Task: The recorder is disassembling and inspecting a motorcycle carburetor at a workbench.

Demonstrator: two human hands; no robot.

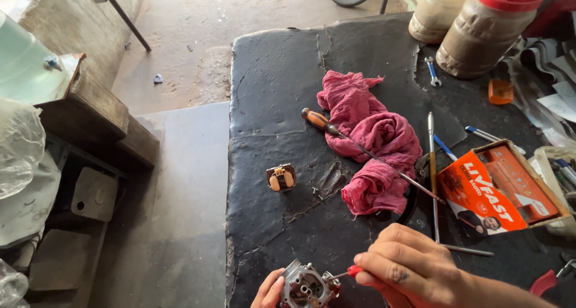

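Note:
At the bottom edge my left hand (268,291) grips a small grey metal carburettor (307,286) from its left side. My right hand (408,266) is closed around a red-handled screwdriver (355,272), whose thin tip touches the carburettor's right side. Both hands are over the black worktop (270,92). A small brown and tan float part (281,178) lies alone on the worktop above my left hand.
A crumpled red rag (372,140) lies mid-table with a long orange-handled screwdriver (324,123) across it. A metal rod (432,170), an orange cardboard box (501,188), two plastic jars (489,29), a small spanner (432,71) and tools crowd the right side. Wooden boxes (96,104) stand left.

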